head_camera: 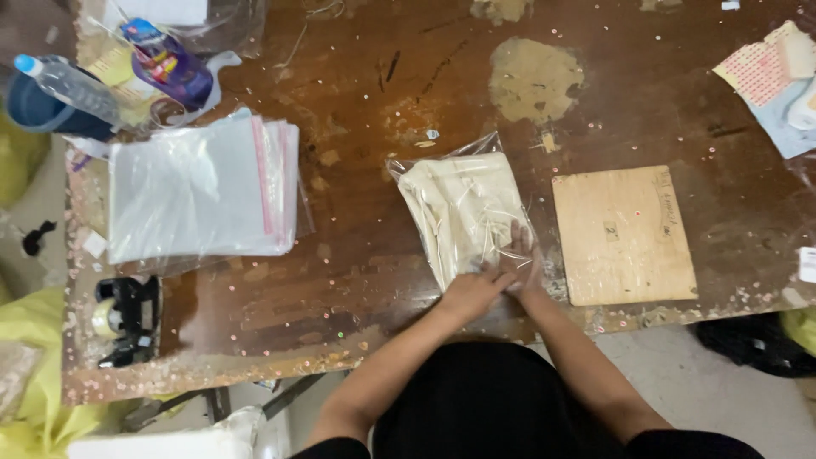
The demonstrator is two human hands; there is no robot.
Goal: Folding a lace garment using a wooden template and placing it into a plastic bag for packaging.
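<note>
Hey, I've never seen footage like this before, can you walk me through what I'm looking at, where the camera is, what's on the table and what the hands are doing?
There is no machine here: a person works with bare hands, and the single picture comes from a camera worn on their head, looking down. Both hands, the left hand and the right hand, press flat on the near end of a clear plastic bag holding folded cream cloth; neither closes a grip around it. It lies on a worn brown wooden table. To the left sits a stack of empty clear zip bags, a black tape dispenser and a clear plastic water bottle. To the right lies a flat tan cardboard rectangle.
</note>
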